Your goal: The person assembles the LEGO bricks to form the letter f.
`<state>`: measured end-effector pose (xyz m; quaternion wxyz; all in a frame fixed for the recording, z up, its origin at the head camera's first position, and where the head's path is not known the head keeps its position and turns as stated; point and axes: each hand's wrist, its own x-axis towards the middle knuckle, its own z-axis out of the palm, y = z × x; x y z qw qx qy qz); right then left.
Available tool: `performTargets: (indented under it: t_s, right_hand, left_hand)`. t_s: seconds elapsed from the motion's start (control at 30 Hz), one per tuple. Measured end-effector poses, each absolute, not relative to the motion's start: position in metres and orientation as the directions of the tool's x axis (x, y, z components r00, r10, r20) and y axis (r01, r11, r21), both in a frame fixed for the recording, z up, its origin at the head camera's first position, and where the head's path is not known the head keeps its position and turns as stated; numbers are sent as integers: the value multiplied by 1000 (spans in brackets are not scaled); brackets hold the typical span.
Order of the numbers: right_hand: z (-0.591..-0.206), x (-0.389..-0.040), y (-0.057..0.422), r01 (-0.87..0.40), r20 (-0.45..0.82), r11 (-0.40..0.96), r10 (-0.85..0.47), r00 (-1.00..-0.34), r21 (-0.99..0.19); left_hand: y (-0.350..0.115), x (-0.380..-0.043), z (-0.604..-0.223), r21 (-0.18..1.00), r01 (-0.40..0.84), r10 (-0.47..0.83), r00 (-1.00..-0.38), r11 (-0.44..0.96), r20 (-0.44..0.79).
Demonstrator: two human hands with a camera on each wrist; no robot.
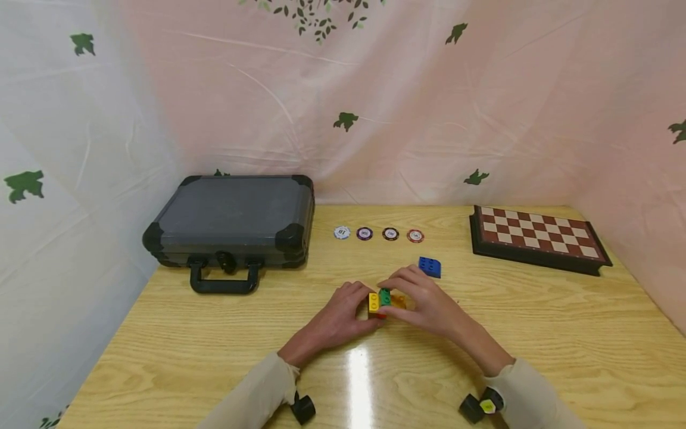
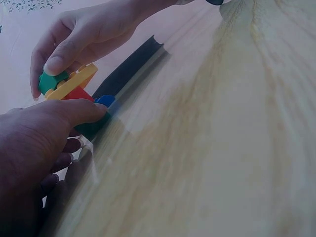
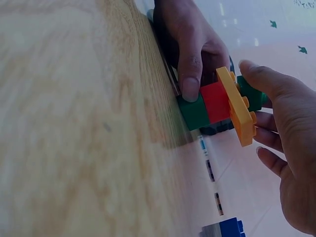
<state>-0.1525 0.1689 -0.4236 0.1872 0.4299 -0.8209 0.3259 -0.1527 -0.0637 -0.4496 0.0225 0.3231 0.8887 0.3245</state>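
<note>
A small stack of toy building bricks stands on the table between both hands. At its base is a green brick (image 3: 195, 114), with a red brick (image 3: 215, 102) above it. Across the red one lies a wider yellow-orange brick (image 3: 236, 109), its ends overhanging. My right hand (image 1: 429, 301) pinches another green brick (image 3: 250, 94) between thumb and fingertips, right at the studs of the yellow-orange brick. Low on the stack, my left hand (image 1: 340, 316) grips the base brick, thumb on its near side. Beyond the right hand lies a blue brick (image 1: 430, 267).
A grey case (image 1: 236, 208) with black corners and handle stands at the back left. Poker chips lie in a row: white (image 1: 342, 232), purple (image 1: 364, 233), black (image 1: 390, 233) and red (image 1: 415, 236). A checkered game board (image 1: 538, 235) sits back right. Cloth walls surround the table (image 1: 214, 363).
</note>
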Motion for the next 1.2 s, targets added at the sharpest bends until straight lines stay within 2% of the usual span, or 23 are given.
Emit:
performTargets:
  t_s: [0.2,0.63,1.2]
  right_hand:
    - [-423,-152,167,-833,588,412,-591,-552,-368]
    - [-421,-149,168,-799,550,427,-580,-601,-422]
    - [-424,-151,169,-806,567,387,-574,-591,-448]
  left_hand:
    - [-64,-153,-449,591,567,589,-787,574,183]
    - [-64,-153,-450,594,552,588,-793,585,157]
    - [-63,-153,-449,591,549,586,-796,591,153]
